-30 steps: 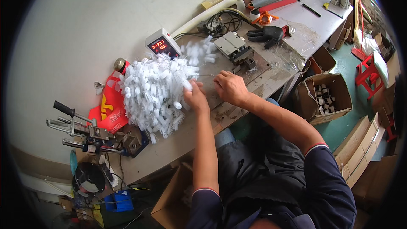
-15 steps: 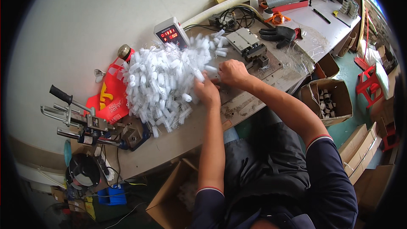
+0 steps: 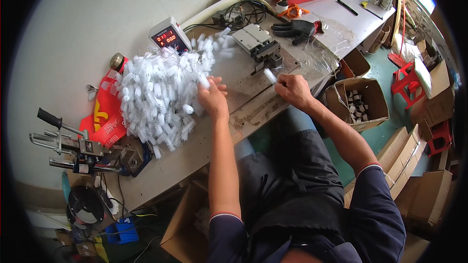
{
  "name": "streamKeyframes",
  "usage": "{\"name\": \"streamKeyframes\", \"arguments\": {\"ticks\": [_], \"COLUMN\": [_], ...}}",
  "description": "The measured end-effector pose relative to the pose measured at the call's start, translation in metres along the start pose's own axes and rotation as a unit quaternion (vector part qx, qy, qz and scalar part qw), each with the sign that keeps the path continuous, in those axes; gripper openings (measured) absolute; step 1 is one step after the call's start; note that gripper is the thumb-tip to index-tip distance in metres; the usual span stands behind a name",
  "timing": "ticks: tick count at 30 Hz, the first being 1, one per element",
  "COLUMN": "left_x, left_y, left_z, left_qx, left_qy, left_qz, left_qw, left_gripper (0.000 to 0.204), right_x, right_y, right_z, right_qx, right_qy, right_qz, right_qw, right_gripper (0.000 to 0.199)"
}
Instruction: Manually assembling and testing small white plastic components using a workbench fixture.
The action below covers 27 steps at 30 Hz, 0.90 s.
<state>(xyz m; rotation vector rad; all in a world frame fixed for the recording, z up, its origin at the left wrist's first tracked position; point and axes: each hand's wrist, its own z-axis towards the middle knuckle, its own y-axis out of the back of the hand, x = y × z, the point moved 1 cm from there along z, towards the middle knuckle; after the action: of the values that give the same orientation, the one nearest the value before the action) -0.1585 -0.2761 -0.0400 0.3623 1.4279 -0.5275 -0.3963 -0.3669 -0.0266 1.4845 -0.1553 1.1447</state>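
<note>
A large heap of white bristle brushes [image 3: 156, 92], small and cylindrical with thin wire stems, covers the left part of the workbench. My left hand [image 3: 213, 100] is at the heap's right edge, its thumb side closed on a white brush, the other fingers loosely bent. My right hand [image 3: 292, 89] is closed around the end of a single white brush [image 3: 269, 75], which points up and left toward a small metal fixture [image 3: 265, 51]. That fixture, with a pale block and dark jaws, stands on a metal plate just beyond my right hand.
Behind the heap is a counter box [image 3: 169, 36] with red digits. A lever clamp press [image 3: 92, 153] stands at the left end. A black glove [image 3: 297, 30] lies right of the fixture. Cardboard boxes [image 3: 358, 122] and a red stool [image 3: 407, 80] occupy the floor on the right.
My right hand has moved away from my left hand, to the right and nearer me, carrying a white brush. My left hand stays beside the heap. The whole view has shifted slightly.
</note>
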Motion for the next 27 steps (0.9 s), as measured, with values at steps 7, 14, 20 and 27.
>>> {"name": "streamKeyframes", "arguments": {"ticks": [7, 14, 20, 27], "left_x": [-0.001, -0.002, 0.003, 0.002], "left_y": [0.002, 0.001, 0.001, 0.002], "left_z": [-0.001, -0.001, 0.002, 0.003], "left_qx": [-0.004, -0.001, -0.026, -0.023], "left_qy": [0.009, 0.006, -0.017, -0.037], "left_qz": [0.004, 0.019, 0.015, 0.037], "left_qw": [1.0, 1.0, 0.999, 0.998], "left_gripper": [0.021, 0.019, 0.019, 0.023], "right_x": [-0.013, -0.008, -0.011, -0.009], "right_y": [0.008, 0.003, -0.004, -0.004], "right_z": [0.024, 0.031, 0.031, 0.033], "right_qx": [-0.063, -0.064, -0.085, -0.102], "right_qy": [-0.028, -0.055, -0.048, -0.043], "right_qz": [0.009, 0.001, -0.006, 0.009], "right_qw": [0.998, 0.996, 0.995, 0.994], "right_gripper": [0.025, 0.025, 0.025, 0.028]}}
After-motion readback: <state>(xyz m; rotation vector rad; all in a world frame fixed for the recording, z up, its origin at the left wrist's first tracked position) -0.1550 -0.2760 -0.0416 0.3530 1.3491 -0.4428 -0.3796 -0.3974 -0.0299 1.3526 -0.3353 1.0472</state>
